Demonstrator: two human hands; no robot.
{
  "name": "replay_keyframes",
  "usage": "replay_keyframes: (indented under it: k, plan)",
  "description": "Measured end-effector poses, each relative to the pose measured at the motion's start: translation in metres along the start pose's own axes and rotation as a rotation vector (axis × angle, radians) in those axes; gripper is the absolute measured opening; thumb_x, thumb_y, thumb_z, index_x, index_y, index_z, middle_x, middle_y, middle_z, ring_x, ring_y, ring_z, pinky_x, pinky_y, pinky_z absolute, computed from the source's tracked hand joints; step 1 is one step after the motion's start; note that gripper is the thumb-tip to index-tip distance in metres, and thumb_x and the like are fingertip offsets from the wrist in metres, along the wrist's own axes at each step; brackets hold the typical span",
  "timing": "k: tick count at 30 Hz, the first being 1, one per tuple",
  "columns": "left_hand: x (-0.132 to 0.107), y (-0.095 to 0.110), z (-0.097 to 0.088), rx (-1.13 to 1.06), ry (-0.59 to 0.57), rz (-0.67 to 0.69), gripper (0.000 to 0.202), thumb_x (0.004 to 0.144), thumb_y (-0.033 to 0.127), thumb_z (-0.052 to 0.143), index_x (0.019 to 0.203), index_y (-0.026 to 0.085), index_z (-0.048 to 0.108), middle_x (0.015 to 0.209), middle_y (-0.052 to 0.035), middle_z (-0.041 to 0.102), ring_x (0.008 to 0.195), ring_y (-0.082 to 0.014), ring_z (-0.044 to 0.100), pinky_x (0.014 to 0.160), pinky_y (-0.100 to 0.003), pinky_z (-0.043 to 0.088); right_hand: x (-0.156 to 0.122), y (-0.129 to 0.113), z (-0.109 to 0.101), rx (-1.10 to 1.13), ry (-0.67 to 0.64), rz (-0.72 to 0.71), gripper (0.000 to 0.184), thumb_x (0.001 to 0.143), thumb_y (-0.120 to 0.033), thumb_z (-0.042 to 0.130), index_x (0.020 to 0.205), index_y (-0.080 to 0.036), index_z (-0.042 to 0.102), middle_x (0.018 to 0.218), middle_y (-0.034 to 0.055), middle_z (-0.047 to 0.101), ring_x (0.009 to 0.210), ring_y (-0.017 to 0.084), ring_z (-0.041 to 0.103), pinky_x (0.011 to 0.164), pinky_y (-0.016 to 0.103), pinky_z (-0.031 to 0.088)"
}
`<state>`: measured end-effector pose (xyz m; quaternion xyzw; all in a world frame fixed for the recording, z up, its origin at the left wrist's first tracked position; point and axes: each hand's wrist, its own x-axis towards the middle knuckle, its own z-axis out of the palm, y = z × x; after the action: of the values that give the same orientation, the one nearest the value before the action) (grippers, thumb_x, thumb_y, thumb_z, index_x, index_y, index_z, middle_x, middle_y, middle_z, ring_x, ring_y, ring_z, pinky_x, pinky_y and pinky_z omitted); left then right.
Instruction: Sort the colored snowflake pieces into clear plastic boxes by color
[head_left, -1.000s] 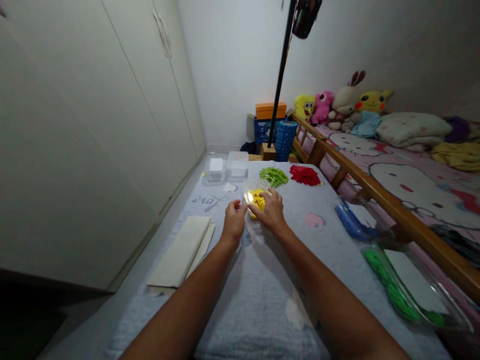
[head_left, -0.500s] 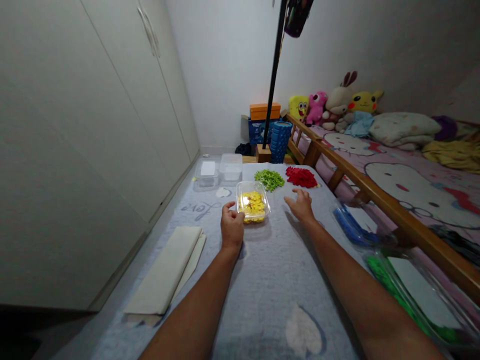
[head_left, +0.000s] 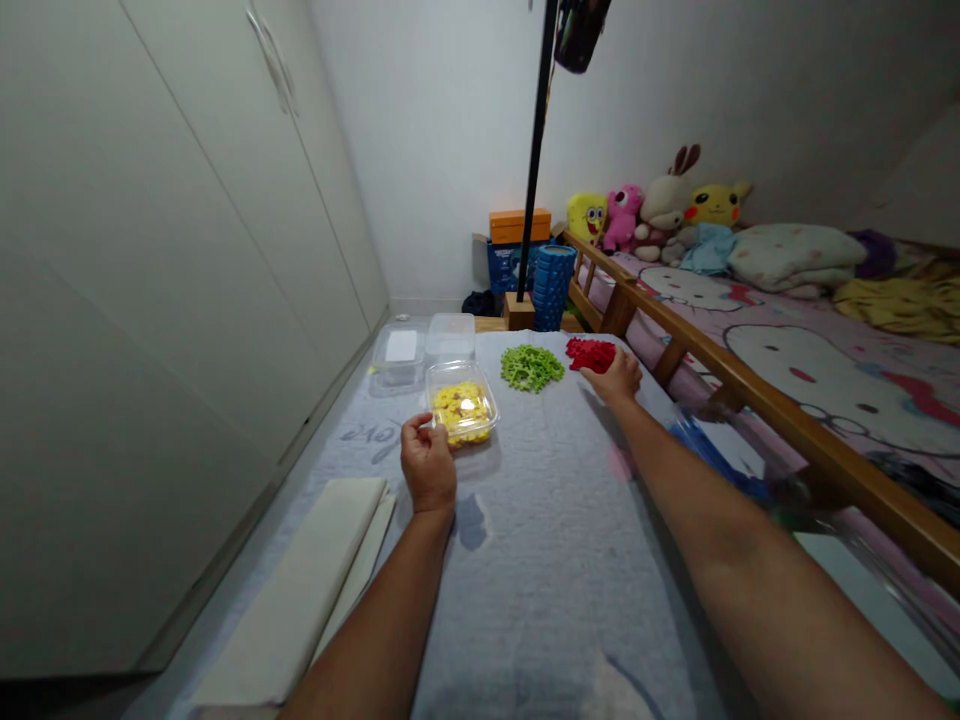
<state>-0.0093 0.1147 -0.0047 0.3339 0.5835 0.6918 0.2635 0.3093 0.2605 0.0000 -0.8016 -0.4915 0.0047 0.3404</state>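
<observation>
A clear plastic container (head_left: 492, 408) with small yellow pieces (head_left: 459, 405) in it stands on the cloth-covered table. My left hand (head_left: 429, 465) is at its near left corner, thumb and fingers closed on the rim. Farther right, my right hand (head_left: 616, 378) reaches to a heap of small red pieces (head_left: 589, 352). Its thumb is at the heap's near edge and its fingers curve round the right side, spread apart; some fingertips are hidden. Between the two lies a loose heap of light green pieces (head_left: 532, 368).
Two more clear containers (head_left: 451, 340) stand at the table's far left. Folded cream cloth or paper (head_left: 300, 590) lies near left. Along the right edge, lidded containers (head_left: 720, 450) sit against the wooden bed rail (head_left: 705, 365). A black pole (head_left: 534, 160) rises behind the table.
My left hand has shifted the container of yellow pieces leftward, away from the green heap. My right hand has moved forward to the red heap. The view has turned slightly right.
</observation>
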Motion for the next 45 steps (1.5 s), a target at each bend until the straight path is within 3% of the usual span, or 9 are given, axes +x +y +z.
replay_keyframes:
  k: [6, 15, 20, 24, 31, 37, 45]
  plan:
    - [0.003, -0.007, 0.000, 0.017, 0.022, 0.030, 0.026, 0.082, 0.030, 0.060, 0.105, 0.018, 0.058, 0.067, 0.0068, 0.049, 0.055, -0.0106, 0.053, 0.054, -0.021, 0.043, 0.021, -0.006, 0.000, -0.089, -0.050, 0.044, 0.095, 0.064, -0.067, 0.074, 0.146, -0.031, 0.040, 0.157, 0.0142, 0.028, 0.136, 0.043, 0.032, 0.106, 0.057, 0.033]
    - [0.001, -0.008, 0.000, 0.033, 0.021, 0.038, 0.027, 0.084, 0.032, 0.059, 0.108, 0.018, 0.057, 0.070, 0.0054, 0.050, 0.058, -0.0114, 0.054, 0.056, -0.022, 0.044, 0.041, -0.013, 0.008, -0.193, -0.107, -0.019, 0.083, 0.068, -0.072, 0.070, 0.139, -0.035, 0.053, 0.159, 0.0130, 0.026, 0.137, 0.046, 0.027, 0.102, 0.059, 0.036]
    - [0.002, -0.010, 0.000, 0.052, 0.016, 0.030, 0.028, 0.084, 0.033, 0.059, 0.108, 0.019, 0.057, 0.070, 0.0055, 0.050, 0.059, -0.0118, 0.053, 0.057, -0.023, 0.044, 0.040, -0.007, 0.014, -0.193, -0.175, 0.018, 0.078, 0.073, -0.067, 0.067, 0.143, -0.036, 0.049, 0.147, 0.0139, 0.041, 0.129, 0.042, 0.043, 0.103, 0.063, 0.036]
    - [0.003, -0.011, 0.000, 0.059, 0.008, 0.027, 0.029, 0.085, 0.034, 0.059, 0.109, 0.019, 0.057, 0.071, 0.0054, 0.050, 0.059, -0.0115, 0.053, 0.057, -0.022, 0.044, 0.033, -0.004, 0.010, -0.210, -0.165, -0.006, 0.070, 0.078, -0.062, 0.065, 0.140, -0.033, 0.052, 0.143, 0.0139, 0.045, 0.127, 0.039, 0.046, 0.100, 0.057, 0.041]
    - [0.002, -0.011, 0.000, 0.048, 0.009, 0.037, 0.029, 0.084, 0.033, 0.060, 0.109, 0.019, 0.056, 0.071, 0.0056, 0.050, 0.058, -0.0114, 0.054, 0.055, -0.022, 0.044, 0.008, 0.002, -0.007, -0.231, -0.183, -0.056, 0.069, 0.079, -0.060, 0.067, 0.141, -0.033, 0.053, 0.141, 0.0131, 0.048, 0.124, 0.037, 0.050, 0.098, 0.051, 0.043]
    - [0.003, -0.011, 0.000, 0.050, 0.008, 0.034, 0.028, 0.085, 0.033, 0.059, 0.109, 0.019, 0.056, 0.071, 0.0060, 0.049, 0.058, -0.0112, 0.053, 0.056, -0.023, 0.044, -0.035, 0.004, -0.025, -0.258, -0.177, -0.170, 0.051, 0.087, -0.042, 0.058, 0.137, -0.029, 0.058, 0.131, 0.0121, 0.059, 0.119, 0.034, 0.053, 0.094, 0.045, 0.045]
    - [0.004, -0.014, 0.000, 0.076, 0.012, 0.024, 0.028, 0.085, 0.032, 0.061, 0.110, 0.019, 0.056, 0.072, 0.0059, 0.050, 0.058, -0.0108, 0.053, 0.057, -0.023, 0.044, -0.097, -0.001, -0.052, -0.224, -0.338, -0.393, 0.041, 0.083, -0.036, 0.062, 0.123, -0.031, 0.068, 0.132, 0.0095, 0.060, 0.116, 0.032, 0.055, 0.096, 0.043, 0.044]
